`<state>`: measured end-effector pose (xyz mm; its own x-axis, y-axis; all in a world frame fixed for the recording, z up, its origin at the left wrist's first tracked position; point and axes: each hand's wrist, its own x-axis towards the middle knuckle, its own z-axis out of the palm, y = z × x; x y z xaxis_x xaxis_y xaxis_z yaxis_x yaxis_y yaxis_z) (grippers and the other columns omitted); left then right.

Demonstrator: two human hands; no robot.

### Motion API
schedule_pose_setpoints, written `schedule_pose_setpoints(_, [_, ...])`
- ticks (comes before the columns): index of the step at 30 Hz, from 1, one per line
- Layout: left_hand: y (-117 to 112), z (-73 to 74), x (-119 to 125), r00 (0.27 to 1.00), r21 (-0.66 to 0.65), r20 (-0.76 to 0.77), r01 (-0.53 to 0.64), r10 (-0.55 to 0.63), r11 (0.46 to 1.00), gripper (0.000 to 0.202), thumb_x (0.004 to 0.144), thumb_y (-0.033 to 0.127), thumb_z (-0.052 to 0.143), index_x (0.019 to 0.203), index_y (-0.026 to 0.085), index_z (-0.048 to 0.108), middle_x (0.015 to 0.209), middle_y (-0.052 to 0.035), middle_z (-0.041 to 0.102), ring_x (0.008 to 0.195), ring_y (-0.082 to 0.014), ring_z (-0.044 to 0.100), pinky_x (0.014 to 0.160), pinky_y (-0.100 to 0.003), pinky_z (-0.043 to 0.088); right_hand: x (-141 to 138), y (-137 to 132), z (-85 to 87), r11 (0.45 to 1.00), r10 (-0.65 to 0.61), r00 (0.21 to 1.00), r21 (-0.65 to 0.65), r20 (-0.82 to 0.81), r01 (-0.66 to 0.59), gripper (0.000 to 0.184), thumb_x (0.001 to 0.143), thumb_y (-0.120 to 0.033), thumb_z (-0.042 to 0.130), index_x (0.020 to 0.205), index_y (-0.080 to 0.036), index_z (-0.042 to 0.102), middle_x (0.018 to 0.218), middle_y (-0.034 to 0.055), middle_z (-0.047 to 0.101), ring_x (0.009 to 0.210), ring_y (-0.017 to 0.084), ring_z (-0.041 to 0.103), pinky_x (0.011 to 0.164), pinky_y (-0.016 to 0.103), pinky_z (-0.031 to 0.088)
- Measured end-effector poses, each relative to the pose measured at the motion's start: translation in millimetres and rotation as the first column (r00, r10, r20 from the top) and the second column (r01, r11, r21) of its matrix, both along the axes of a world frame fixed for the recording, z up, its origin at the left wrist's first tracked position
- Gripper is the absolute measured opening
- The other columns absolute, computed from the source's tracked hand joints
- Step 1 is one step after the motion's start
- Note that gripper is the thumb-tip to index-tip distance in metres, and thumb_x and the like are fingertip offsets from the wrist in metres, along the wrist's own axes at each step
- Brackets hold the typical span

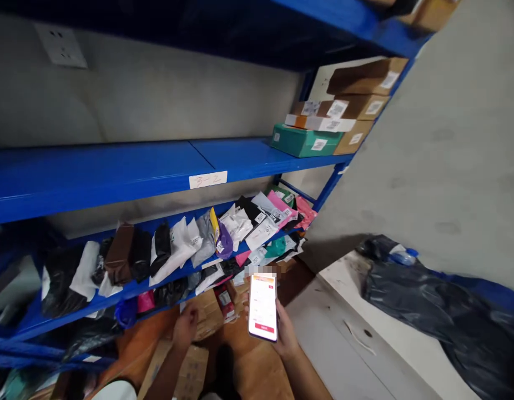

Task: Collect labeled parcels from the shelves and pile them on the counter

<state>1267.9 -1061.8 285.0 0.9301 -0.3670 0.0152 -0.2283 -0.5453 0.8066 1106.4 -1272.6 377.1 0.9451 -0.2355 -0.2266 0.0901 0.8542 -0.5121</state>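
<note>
In my right hand (285,329) I hold a smartphone (263,308) upright, its lit white screen facing me with a red button near the bottom. My left hand (185,325) is loosely curled below the shelf, and nothing shows in its fingers. Behind it on the floor stands a cardboard box (209,314). Beyond both hands, a row of plastic mailing parcels lies on a blue shelf (134,290), among them a white parcel (176,251), a brown parcel (120,253) and a purple parcel (225,241). Several bear numbered labels.
Above, a blue shelf (115,172) marked 3-2 carries a green box (296,140) and several brown cartons at its right end. On the right, black plastic (427,305) and a bottle (403,256) lie on a white cabinet (344,333). Another carton (190,369) is on the floor.
</note>
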Motion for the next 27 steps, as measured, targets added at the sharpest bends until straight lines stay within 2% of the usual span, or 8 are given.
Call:
schedule_pose_setpoints(4, [-85,15.8,66,0.994,-0.154,-0.003,0.108,-0.110,0.982,0.026,0.090,0.023,0.049,0.112,0.018,0.063,0.109,-0.0085,0.071,0.099,-0.0200,0.066,0.088,-0.033,0.053,55,-36,-1.9,0.999,0.034,0.999,0.023,-0.032,-0.033,0.054,0.073,-0.054,0.076,0.113,-0.017,0.069,0.114,0.0117,0.074,0.087,0.024,0.073,0.080,0.038,0.058])
schedule_pose_setpoints(7, [-124,27.0,89,0.996,-0.239,0.001,0.088,-0.090,0.967,0.028,0.090,0.032,0.048,0.110,0.020,0.065,0.102,-0.0084,0.073,0.094,-0.0215,0.067,0.088,-0.034,0.052,79,-56,-19.2,0.998,0.056,0.993,0.033,-0.108,-0.053,0.055,0.074,-0.056,0.074,0.111,-0.015,0.069,0.111,0.0126,0.075,0.083,0.023,0.074,0.078,0.035,0.058])
schedule_pose_setpoints(10, [-135,31.2,93,0.999,-0.288,-0.019,0.032,-0.039,0.957,0.034,0.090,0.040,0.048,0.110,0.019,0.065,0.099,-0.0084,0.073,0.091,-0.0238,0.067,0.088,-0.038,0.052,91,-79,-38.8,0.999,0.050,0.988,0.022,-0.148,-0.048,0.057,0.074,-0.060,0.072,0.109,-0.016,0.070,0.106,0.0124,0.076,0.079,0.022,0.073,0.072,0.033,0.058])
schedule_pose_setpoints(13, [-134,29.1,89,0.999,-0.310,-0.049,-0.014,-0.001,0.951,0.037,0.088,0.043,0.050,0.111,0.018,0.064,0.098,-0.0084,0.072,0.088,-0.0240,0.066,0.082,-0.038,0.053,99,-112,-48.4,0.998,0.062,0.986,0.006,-0.155,-0.062,0.056,0.076,-0.063,0.068,0.106,-0.016,0.070,0.099,0.0118,0.077,0.078,0.023,0.072,0.071,0.034,0.057])
schedule_pose_setpoints(17, [-141,28.7,88,0.998,-0.272,-0.048,-0.041,0.029,0.961,0.033,0.086,0.041,0.053,0.108,0.019,0.065,0.087,-0.0051,0.070,0.074,-0.0198,0.064,0.066,-0.032,0.052,110,-166,-44.4,0.996,0.087,0.985,-0.007,-0.152,-0.089,0.056,0.076,-0.061,0.068,0.107,-0.014,0.069,0.102,0.0133,0.076,0.079,0.023,0.072,0.072,0.036,0.057])
schedule_pose_setpoints(20, [-158,38.1,92,0.996,-0.188,0.086,0.023,-0.006,0.982,0.027,0.088,0.036,0.054,0.108,0.022,0.066,0.087,-0.0030,0.068,0.072,-0.0175,0.062,0.066,-0.030,0.050,127,-199,-37.2,0.997,0.058,0.989,-0.040,-0.134,-0.064,0.057,0.073,-0.058,0.071,0.112,-0.016,0.066,0.109,0.0124,0.075,0.083,0.024,0.072,0.074,0.036,0.057])
schedule_pose_setpoints(23, [-180,51.2,100,0.979,-0.131,0.188,0.101,-0.075,0.986,0.022,0.090,0.031,0.052,0.105,0.023,0.067,0.091,-0.0032,0.068,0.081,-0.0175,0.063,0.075,-0.031,0.050,151,-217,-33.9,0.997,0.044,0.991,-0.063,-0.129,-0.052,0.059,0.075,-0.055,0.070,0.121,-0.020,0.061,0.116,0.0113,0.073,0.091,0.027,0.072,0.080,0.041,0.057])
schedule_pose_setpoints(27, [-199,57.3,104,0.954,-0.084,0.297,-0.019,0.044,0.996,0.022,0.092,0.031,0.051,0.104,0.019,0.066,0.088,-0.0054,0.064,0.080,-0.0186,0.062,0.076,-0.032,0.050,185,-216,-40.7,0.986,0.132,0.974,-0.079,-0.182,-0.148,0.056,0.074,-0.052,0.071,0.116,-0.017,0.060,0.105,0.0128,0.076,0.092,0.031,0.073,0.080,0.047,0.058])
